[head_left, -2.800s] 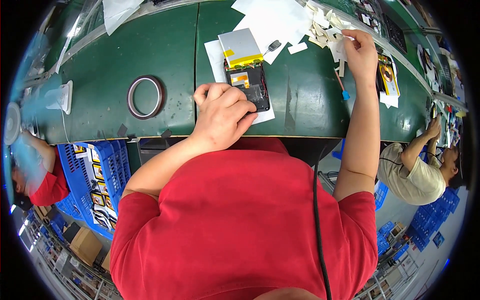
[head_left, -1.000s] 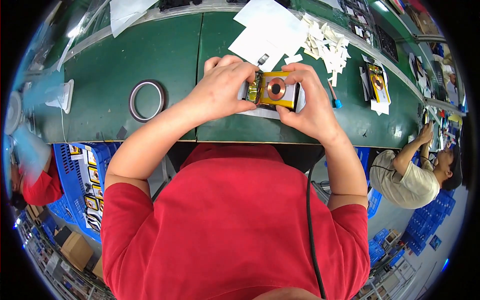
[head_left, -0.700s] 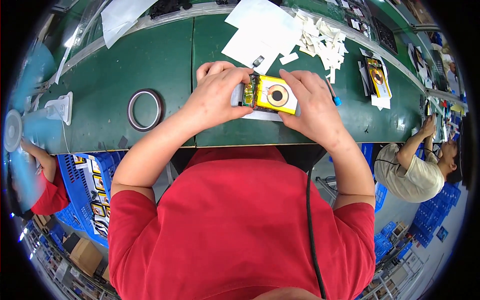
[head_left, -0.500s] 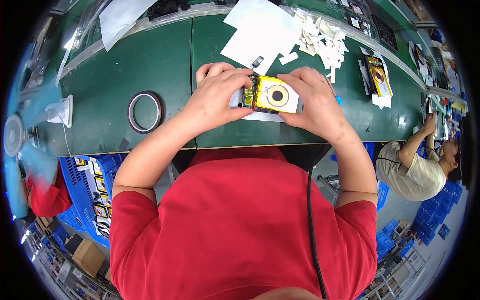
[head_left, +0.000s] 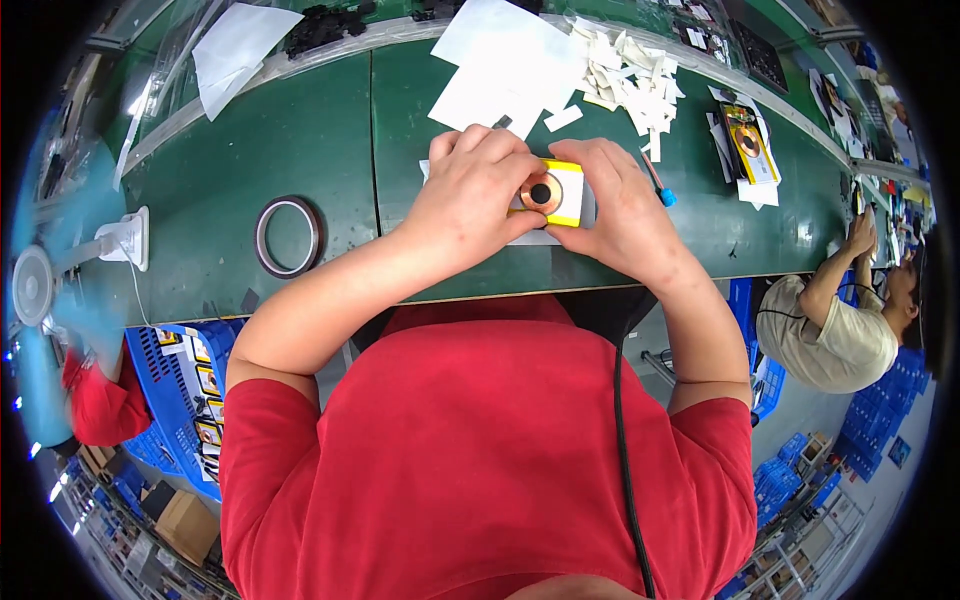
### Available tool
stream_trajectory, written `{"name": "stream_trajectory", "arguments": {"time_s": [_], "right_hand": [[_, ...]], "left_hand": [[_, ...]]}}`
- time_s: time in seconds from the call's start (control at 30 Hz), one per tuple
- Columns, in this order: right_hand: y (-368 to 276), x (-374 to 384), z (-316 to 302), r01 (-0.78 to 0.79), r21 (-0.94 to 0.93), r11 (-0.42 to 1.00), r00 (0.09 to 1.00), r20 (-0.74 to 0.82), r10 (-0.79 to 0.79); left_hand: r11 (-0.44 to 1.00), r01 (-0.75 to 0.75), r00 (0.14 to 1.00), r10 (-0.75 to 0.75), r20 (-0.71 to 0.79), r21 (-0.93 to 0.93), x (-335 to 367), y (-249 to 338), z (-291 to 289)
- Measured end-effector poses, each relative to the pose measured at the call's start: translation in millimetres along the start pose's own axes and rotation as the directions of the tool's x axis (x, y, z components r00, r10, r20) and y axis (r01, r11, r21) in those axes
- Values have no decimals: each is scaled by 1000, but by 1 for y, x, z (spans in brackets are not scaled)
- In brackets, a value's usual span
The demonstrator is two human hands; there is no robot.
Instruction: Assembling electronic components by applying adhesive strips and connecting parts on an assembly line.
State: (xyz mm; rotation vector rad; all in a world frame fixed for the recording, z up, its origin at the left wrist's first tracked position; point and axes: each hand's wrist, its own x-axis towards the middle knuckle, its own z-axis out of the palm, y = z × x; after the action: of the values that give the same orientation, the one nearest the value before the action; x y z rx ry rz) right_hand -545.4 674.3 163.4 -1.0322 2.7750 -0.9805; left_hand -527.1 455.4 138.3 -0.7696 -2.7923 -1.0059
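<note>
On the green workbench (head_left: pixel 320 130), near its near edge, a yellow-edged coil module (head_left: pixel 571 190) lies between both hands. The left hand (head_left: pixel 470 195) grasps its left part, thumb near, fingers far; the right hand (head_left: pixel 627 210) grips its right end likewise. Left sits a tape roll (head_left: pixel 317 236); paper strips (head_left: pixel 630 82) heap far right.

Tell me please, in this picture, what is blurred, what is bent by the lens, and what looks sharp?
Head view: the blue fan has smeared blades; head view: the far edge of the green table arches, corners black; head view: left hand, right hand and yellow-edged device between them look fairly sharp.
</note>
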Motion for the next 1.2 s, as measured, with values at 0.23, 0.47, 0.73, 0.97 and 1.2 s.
{"name": "stream_trajectory", "arguments": {"time_s": [0.23, 0.47, 0.73, 0.97, 1.2], "right_hand": [[-4, -5, 6, 25, 2, 1000, 999, -48, -25], [-3, -10, 10, 48, -2, 999, 996, -81, -48], [-4, -13, 18, 111, 14, 994, 980, -169, -107], [-5, -17, 22, 78, 22, 997, 981, -182, -73], [0, -18, 25, 57, 63, 996, 982, -183, -45]], "left_hand": [[997, 24, 999, -22, 34, -72, 9, 2, 0], [994, -91, 989, 84, 125, 55, 12, 14, -6], [983, -90, 977, 56, 205, 158, 10, 24, -9], [980, -78, 993, 59, 106, 181, 6, 33, 1], [995, 2, 991, -16, 136, 103, 5, 32, -8]]}}
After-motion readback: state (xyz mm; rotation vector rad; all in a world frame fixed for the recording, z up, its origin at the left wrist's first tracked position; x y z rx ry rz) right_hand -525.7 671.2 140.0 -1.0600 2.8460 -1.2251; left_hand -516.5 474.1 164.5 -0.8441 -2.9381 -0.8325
